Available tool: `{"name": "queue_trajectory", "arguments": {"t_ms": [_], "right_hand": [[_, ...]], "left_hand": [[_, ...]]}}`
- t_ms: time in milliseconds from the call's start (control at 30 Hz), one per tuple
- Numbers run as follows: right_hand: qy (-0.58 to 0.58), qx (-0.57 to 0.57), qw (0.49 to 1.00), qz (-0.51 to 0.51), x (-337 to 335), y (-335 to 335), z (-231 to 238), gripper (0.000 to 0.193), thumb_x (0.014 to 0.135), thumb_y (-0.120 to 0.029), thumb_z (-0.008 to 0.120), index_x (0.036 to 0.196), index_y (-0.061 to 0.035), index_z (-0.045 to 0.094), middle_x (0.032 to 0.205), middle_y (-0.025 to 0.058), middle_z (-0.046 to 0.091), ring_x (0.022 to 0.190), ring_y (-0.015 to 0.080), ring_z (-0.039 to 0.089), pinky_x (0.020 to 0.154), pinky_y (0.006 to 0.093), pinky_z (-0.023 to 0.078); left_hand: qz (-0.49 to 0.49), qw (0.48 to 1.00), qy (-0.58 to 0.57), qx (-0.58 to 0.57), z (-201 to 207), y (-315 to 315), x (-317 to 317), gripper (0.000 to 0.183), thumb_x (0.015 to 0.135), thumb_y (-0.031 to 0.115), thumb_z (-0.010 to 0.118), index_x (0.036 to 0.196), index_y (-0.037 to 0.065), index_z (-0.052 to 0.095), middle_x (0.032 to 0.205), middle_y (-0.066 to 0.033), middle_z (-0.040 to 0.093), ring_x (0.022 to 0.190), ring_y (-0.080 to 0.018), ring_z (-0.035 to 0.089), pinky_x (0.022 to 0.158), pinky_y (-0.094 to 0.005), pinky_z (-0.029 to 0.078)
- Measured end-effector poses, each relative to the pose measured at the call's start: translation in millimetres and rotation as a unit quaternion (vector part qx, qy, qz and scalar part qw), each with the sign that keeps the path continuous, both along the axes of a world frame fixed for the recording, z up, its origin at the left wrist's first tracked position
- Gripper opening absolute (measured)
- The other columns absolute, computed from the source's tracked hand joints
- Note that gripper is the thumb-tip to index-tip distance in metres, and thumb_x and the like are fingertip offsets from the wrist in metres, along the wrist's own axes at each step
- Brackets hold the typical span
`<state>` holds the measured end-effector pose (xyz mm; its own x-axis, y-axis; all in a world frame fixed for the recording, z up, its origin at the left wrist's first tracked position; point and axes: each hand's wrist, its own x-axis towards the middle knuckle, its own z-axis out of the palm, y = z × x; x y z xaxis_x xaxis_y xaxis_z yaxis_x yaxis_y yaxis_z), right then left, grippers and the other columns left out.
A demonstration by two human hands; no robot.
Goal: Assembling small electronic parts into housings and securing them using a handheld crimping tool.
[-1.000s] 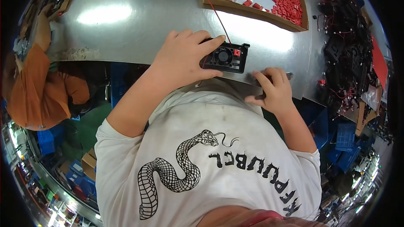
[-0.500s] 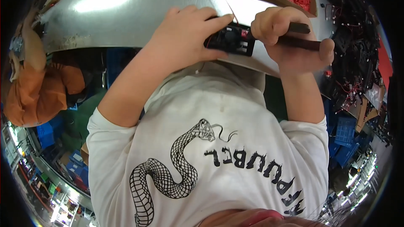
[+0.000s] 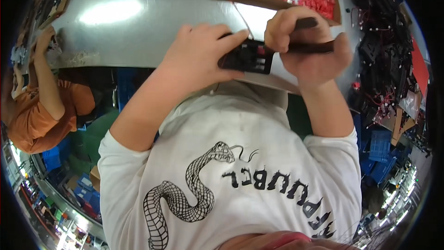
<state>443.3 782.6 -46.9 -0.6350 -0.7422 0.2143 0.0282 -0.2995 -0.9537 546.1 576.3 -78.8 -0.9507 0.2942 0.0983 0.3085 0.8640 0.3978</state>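
As left hand [image 3: 196,55] grips casing [image 3: 252,58] | right hand [image 3: 309,65] half-curled round tool [image 3: 314,47]

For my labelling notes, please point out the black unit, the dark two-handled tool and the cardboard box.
Black unit [image 3: 248,58]: head view, middle of its housing.
Dark two-handled tool [image 3: 314,47]: head view, its lower handle.
Cardboard box [image 3: 256,1]: head view, its near wall.
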Motion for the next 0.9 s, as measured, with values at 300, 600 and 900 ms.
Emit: {"name": "queue_trajectory", "arguments": {"t_ms": [300,600,900], "right_hand": [[-0.001,-0.238,0.971,-0.031,22,22,-28,0.113,0.079,-0.092,0.039,0.137,0.0046,0.048,0.113,0.0182,0.057,0.096,0.0234,0.052,0.086,0.0364,0.043],[-0.045,-0.229,0.963,-0.137,35,18,-35,0.101,0.081,-0.087,0.047,0.137,-0.0037,0.052,0.106,0.0094,0.056,0.093,0.0210,0.044,0.084,0.0386,0.036],[0.021,-0.173,0.976,0.133,-9,9,-21,0.090,0.083,-0.084,0.044,0.095,0.0025,0.066,0.081,0.0150,0.064,0.066,0.0255,0.057,0.062,0.0387,0.046]], "left_hand": [[0.017,1.000,0.015,0.003,-3,4,9,0.071,0.075,0.047,0.081,0.138,0.023,0.059,0.117,-0.0031,0.065,0.107,-0.0239,0.061,0.090,-0.0419,0.042],[0.024,0.999,0.018,0.011,-5,5,8,0.071,0.076,0.048,0.080,0.139,0.023,0.059,0.118,-0.0029,0.065,0.108,-0.0239,0.061,0.091,-0.0423,0.041],[-0.048,0.998,0.005,0.037,-5,-6,-7,0.069,0.073,0.042,0.083,0.136,0.024,0.061,0.115,0.0000,0.065,0.107,-0.0227,0.061,0.091,-0.0415,0.041]]}}
